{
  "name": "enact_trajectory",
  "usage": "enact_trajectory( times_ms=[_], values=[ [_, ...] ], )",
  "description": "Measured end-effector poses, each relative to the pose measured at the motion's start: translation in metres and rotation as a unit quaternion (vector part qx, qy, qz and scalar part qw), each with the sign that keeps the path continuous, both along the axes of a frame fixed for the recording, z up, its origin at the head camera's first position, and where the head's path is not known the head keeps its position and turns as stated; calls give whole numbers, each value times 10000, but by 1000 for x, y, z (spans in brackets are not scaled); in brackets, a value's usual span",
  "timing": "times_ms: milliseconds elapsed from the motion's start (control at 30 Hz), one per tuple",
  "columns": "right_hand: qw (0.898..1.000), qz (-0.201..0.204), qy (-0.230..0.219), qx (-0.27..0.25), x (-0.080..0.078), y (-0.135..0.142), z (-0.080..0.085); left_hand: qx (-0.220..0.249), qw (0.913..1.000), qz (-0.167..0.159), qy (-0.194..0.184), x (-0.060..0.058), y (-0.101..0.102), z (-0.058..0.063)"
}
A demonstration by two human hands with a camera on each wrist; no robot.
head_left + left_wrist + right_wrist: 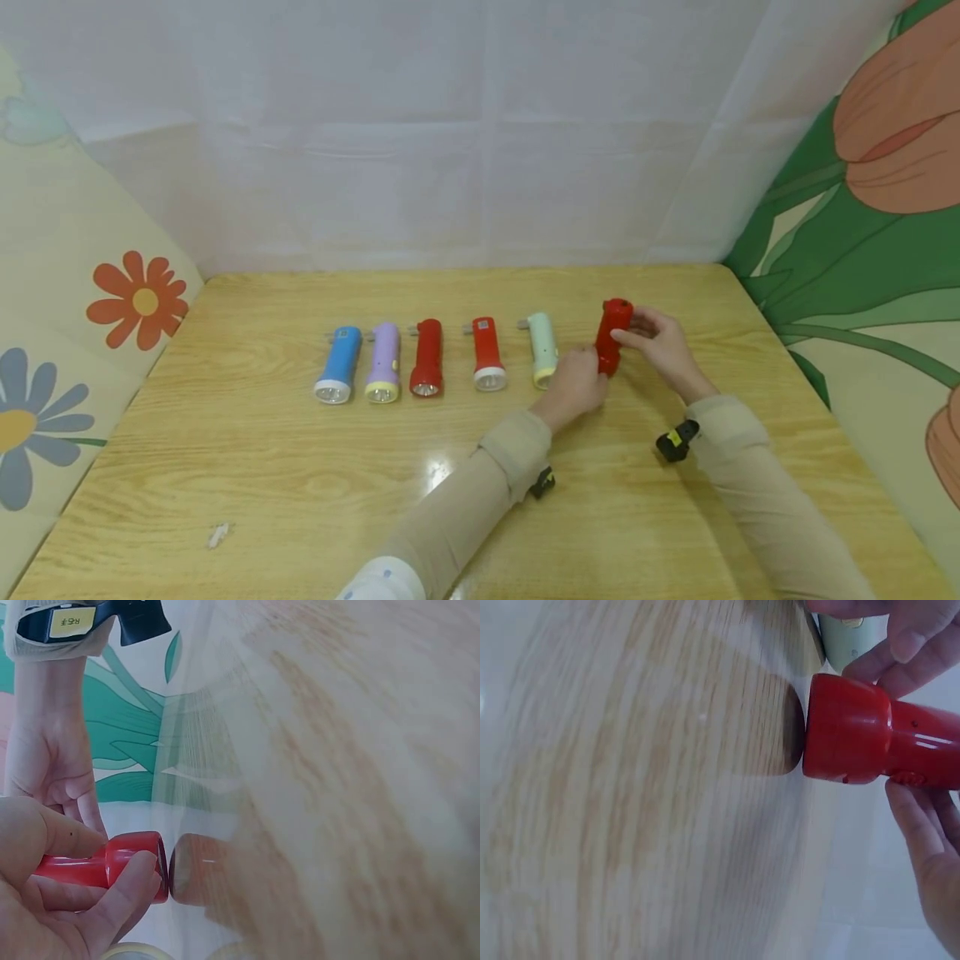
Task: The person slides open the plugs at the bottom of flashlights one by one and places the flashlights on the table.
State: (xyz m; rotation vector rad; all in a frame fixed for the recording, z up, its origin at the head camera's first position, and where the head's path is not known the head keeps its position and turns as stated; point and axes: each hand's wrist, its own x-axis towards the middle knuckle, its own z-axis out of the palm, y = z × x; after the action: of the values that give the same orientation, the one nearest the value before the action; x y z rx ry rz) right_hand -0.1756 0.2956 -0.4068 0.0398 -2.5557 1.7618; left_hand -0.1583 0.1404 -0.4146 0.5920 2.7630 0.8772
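A plain red flashlight point(615, 323) stands nearly upright at the right end of a row, its wide head down at the wood tabletop. My left hand point(576, 385) holds it low by the head, with thumb and fingers on either side in the left wrist view. Higher up, my right hand point(660, 346) pinches the body of the red flashlight point(847, 727). Whether its rim presses on the table or hovers just over it, I cannot tell. Just left of my left hand lies a mint-green flashlight point(542, 343) with a yellow rim, its prongs flipped out.
Further left lie a red flashlight with a white rim point(487, 346), an all-red one point(427, 354), a purple one point(385, 358) and a blue one point(341, 358), heads toward me. A white cloth point(450, 167) hangs behind the table point(300, 492). A pale mark point(217, 535) shows near the front left.
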Motion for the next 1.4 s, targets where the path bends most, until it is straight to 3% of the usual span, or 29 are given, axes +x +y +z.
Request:
enact_trajectory(
  times_ms=[267,500,800,1400],
  values=[
    [9993,275,-217,148,2,9,1,-120,9999,-37,-21,1,1,0],
    [9986,486,-121,145,1,14,-1,41,9998,-76,-189,1,0,-1],
    [9973,636,-99,359,4,15,1,-7,9999,-118,18,2,-1,-5],
    [9963,846,-116,58,9,16,0,2,9999,-113,-43,4,-2,-4]
  ],
)
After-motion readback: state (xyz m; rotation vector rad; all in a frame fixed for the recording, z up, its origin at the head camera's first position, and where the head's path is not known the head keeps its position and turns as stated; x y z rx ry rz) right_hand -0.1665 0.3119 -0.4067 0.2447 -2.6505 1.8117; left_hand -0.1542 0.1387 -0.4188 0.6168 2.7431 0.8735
